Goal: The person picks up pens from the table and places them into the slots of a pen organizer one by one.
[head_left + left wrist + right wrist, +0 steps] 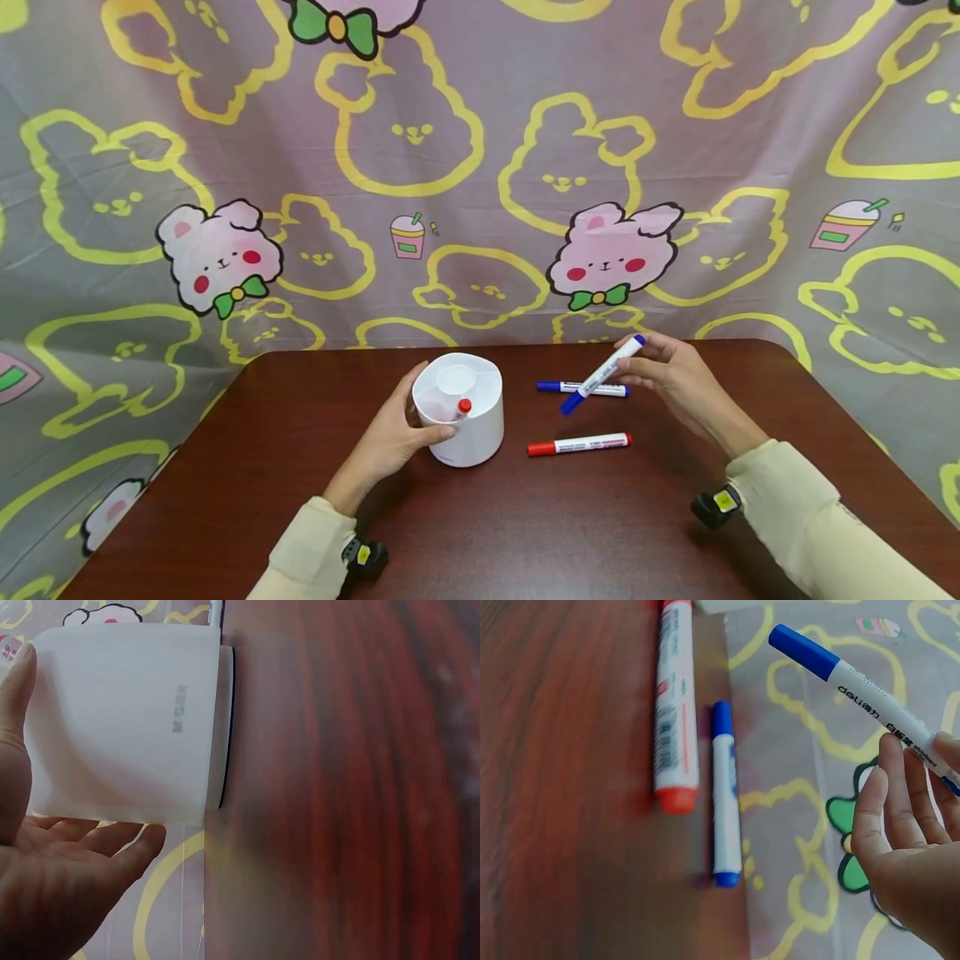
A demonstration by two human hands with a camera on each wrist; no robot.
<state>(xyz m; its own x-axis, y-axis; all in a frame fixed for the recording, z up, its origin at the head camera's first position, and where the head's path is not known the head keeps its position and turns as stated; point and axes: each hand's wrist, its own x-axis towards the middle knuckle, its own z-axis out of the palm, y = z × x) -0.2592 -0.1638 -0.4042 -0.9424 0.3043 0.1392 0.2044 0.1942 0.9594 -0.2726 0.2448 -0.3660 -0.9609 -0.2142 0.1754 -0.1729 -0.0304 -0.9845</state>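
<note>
Backdrop (465, 283): a bunny-printed cloth hung behind the reddish-brown counter (450, 533), in front of which the person worked.
Left hand (393, 425): its grip was curled about the left side of a white holder, thumb across the near wall.
White holder (480, 437): it was at the counter, its divided top facing up; whether its base sat quite flat, I couldn't tell.
Pen in the holder (463, 407): only a red end poked up clearly, at the near side of the top, close to the left thumb.
Red marker (585, 444): it lay right of the holder and apart from it, long axis nearly sideways, thick cap to the left.
Lying blue marker (558, 387): it lay beyond the red one, also nearly sideways.
Held blue marker (603, 374): it was up off the counter, right of the holder, its axis slanting so that the longer blue cap pointed down and left, on the holder's side, with the other end up and right.
Right hand (667, 371): its grip pinched that marker near the upper end; this hand was the nearer to both lying markers.
</note>
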